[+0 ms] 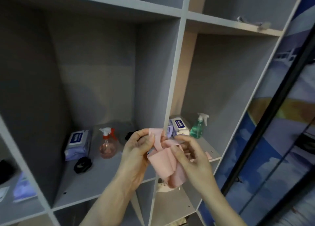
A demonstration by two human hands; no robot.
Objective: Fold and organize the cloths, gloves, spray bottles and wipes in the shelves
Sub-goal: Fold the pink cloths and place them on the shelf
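A pink cloth [166,164] hangs bunched between my two hands in front of the shelf divider. My left hand [136,155] pinches its upper strip near the top. My right hand [190,155] grips the folded part from the right. In the middle compartment lie a wipes pack [77,144], a pink spray bottle [107,143] with a red and white trigger, and a black glove [83,164]. The right compartment holds another wipes pack [179,126] and a green spray bottle [198,126].
The grey shelf unit [172,82] has tall compartments with bare back walls. A dark item [130,135] lies behind my left hand. The left compartment shows a blue pack [23,188] and a black object [6,171]. A printed panel [279,123] leans at the right.
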